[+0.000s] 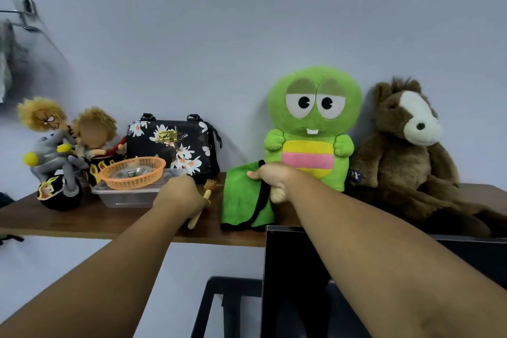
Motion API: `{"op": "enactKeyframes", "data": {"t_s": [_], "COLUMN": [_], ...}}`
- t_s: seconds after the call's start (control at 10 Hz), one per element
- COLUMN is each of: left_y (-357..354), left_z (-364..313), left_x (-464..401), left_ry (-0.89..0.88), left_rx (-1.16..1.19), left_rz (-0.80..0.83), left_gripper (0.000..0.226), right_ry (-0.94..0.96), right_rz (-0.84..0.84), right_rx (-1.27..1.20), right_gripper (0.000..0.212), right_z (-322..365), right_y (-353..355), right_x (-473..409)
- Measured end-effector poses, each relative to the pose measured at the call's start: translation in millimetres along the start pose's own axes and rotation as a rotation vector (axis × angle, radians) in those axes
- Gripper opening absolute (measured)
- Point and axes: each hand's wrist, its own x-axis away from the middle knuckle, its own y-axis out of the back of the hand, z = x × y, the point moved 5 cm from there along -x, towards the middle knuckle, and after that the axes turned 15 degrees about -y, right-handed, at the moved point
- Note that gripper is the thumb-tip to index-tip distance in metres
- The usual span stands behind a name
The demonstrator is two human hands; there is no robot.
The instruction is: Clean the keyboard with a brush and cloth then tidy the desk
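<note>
Brush and cloth in hand at the shelf

Left hand (pixel 179 192) grips the wooden brush (pixel 204 199), bristles up toward the wall; right hand (pixel 270 179) pinches the green cloth (pixel 240 200), draped over the shelf (pixel 82 221) edge.

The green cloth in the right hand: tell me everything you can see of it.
The green cloth looks like soft microfibre, bright green with black edging. It hangs folded and crumpled from the right hand, which grips its upper edge, thumb on top. Its lower edge reaches the wooden shelf, just left of the green plush toy and right of the brush.
</note>
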Motion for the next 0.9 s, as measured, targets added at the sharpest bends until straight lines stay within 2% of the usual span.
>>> {"op": "enactKeyframes", "data": {"t_s": [0.1,0.2,0.3,0.4,0.5,0.6,0.7,0.8,0.9], "left_y": [-1.3,-3.2,-4.1,-1.9,-0.4,3.4,11.1,26.1,40.1], "left_z": [2.2,2.6,1.5,-0.9,-6.2,-12.3,-18.2,-34.4,-56.6], "left_x": [-1.4,-2.3,-2.3,-0.4,2.1,6.5,14.6,31.0,48.3], "left_ry": [0.011,0.012,-0.001,-0.01,-0.039,-0.083,-0.121,-0.19,-0.266], "left_rx": [-0.018,-0.023,-0.025,-0.024,-0.036,-0.054,-0.054,-0.048,-0.077], "left_rz": [0.022,0.022,0.028,0.037,0.054,0.042,-0.016,-0.111,-0.213], "left_gripper": [0.04,0.039,0.033,0.029,0.032,0.031,0.026,0.033,0.042], "right_ry": [0.008,0.103,0.153,0.182,0.262,0.323,0.383,0.429,0.524], "right_rz": [-0.061,-0.222,-0.326,-0.375,-0.484,-0.572,-0.625,-0.619,-0.583], "right_rx": [0.159,0.483,0.773,0.988,1.1,1.104,1.088,1.121,1.102], "right_gripper": [0.044,0.047,0.043,0.03,0.045,0.062,0.048,0.044,0.054], "right_z": [-4.7,-0.6,4.9,5.5,5.0,4.2,5.9,10.1,14.0], "right_y": [-1.0,0.5,2.5,-2.4,-4.2,-3.2,2.2,14.4,29.0], "right_x": [-4.3,16.1,26.5,29.8,31.2,33.7,38.7,58.3,82.8]}}
